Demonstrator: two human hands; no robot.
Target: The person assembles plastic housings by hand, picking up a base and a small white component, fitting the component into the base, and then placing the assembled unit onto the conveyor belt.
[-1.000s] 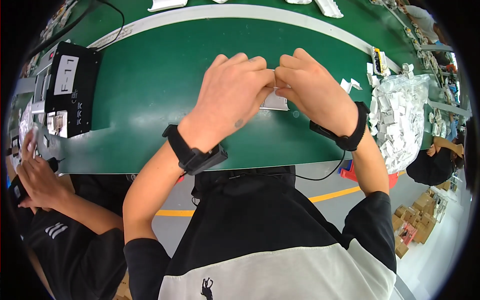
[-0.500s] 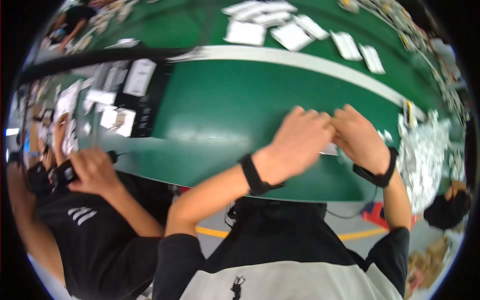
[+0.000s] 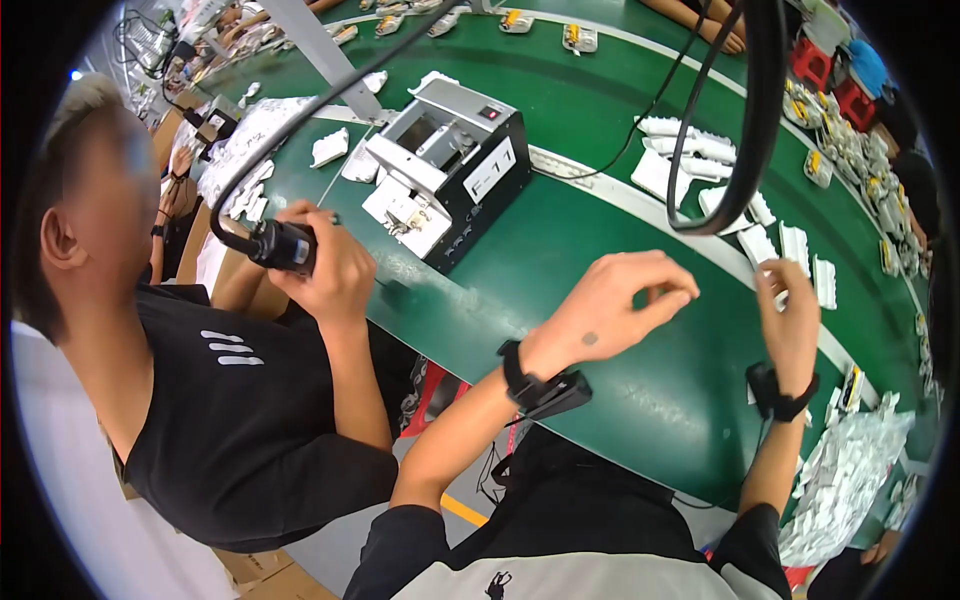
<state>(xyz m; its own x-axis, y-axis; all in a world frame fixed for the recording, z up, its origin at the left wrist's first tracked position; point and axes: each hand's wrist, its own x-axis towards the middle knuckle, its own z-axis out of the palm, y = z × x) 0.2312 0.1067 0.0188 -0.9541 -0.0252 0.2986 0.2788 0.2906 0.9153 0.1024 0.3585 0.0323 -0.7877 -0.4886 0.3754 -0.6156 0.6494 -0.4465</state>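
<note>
Over the green tabletop (image 3: pixel 640 400), my left hand (image 3: pixel 610 310) is raised with its fingers curled and the thumb tip meeting the fingertips. Green shows through the ring they make, and no object is visible in it. To its right, my right hand (image 3: pixel 792 320) points upward, fingers bent and thumb apart, holding nothing I can see. It is nearest to several white packets (image 3: pixel 760 245) just beyond it, apart from them as far as I can judge. Each wrist wears a black band, with a black box (image 3: pixel 560 395) at the left one.
A grey-and-black machine (image 3: pixel 450 165) stands at the back left. Beside me a co-worker's hand (image 3: pixel 335 265) grips a black cylindrical device (image 3: pixel 285 245) on a cable. A thick black cable loop (image 3: pixel 755 130) hangs ahead. Right lies a clear bag of white packets (image 3: pixel 845 480).
My hands, together over a small white piece before, are now apart. That piece is no longer visible. The view has swung left, bringing in more of the machine and co-worker.
</note>
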